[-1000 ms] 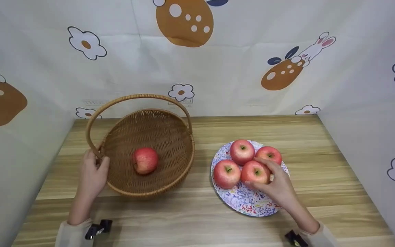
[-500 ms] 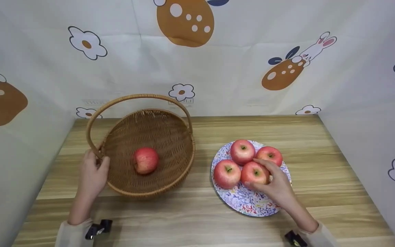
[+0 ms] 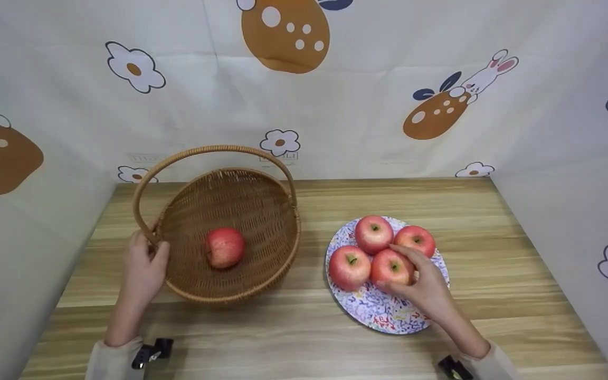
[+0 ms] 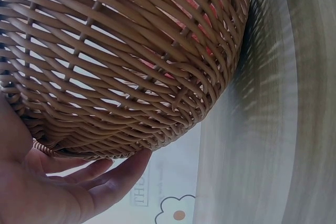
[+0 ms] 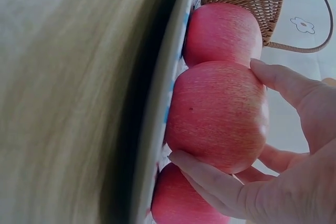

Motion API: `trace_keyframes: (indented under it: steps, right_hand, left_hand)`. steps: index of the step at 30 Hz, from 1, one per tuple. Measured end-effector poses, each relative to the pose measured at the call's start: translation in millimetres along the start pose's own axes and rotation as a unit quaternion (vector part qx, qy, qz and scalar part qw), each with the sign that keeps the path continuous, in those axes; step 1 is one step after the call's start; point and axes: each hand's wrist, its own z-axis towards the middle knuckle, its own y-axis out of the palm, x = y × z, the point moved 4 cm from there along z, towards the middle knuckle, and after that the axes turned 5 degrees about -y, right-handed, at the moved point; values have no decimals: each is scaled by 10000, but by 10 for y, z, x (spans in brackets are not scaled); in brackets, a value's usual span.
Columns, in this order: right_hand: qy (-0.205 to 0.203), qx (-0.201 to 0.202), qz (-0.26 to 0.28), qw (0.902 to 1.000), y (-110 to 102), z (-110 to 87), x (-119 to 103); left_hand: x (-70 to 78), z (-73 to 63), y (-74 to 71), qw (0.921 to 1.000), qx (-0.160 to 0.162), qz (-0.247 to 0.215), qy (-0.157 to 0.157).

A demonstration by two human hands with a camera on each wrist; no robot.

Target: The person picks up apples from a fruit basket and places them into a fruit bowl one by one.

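My left hand grips the left rim of a brown wicker basket at the foot of its arched handle. In the left wrist view its fingers lie along the woven wall. One red apple lies on its side inside the basket. On the right, my right hand holds the front apple between thumb and fingers; that apple still sits on a patterned plate. Around it on the plate are three more apples: one at the left, one behind, one at the back right.
The wood-grain table shows between basket and plate and along the front. A pale printed curtain stands behind and at both sides. Black wrist camera mounts sit at both sleeves.
The front apple and the right hand have shifted very slightly left. The left hand and the basket stay where they were.
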Motion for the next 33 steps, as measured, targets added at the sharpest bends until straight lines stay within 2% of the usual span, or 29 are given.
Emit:
trace_keyframes:
  steps: [14, 26, 33]
  right_hand:
    - [-41, -26, 12, 10000, 0, -8, -19]
    - [99, -248, 120, 9996, -32, 2, -67]
    - [-89, -247, 97, 9996, -114, -16, -158]
  left_hand:
    - [-8, -5, -4, 10000, 47, 45, 55]
    - [-28, -15, -5, 9998, 122, 132, 48]
    - [-15, -16, -7, 9993, 186, 245, 192]
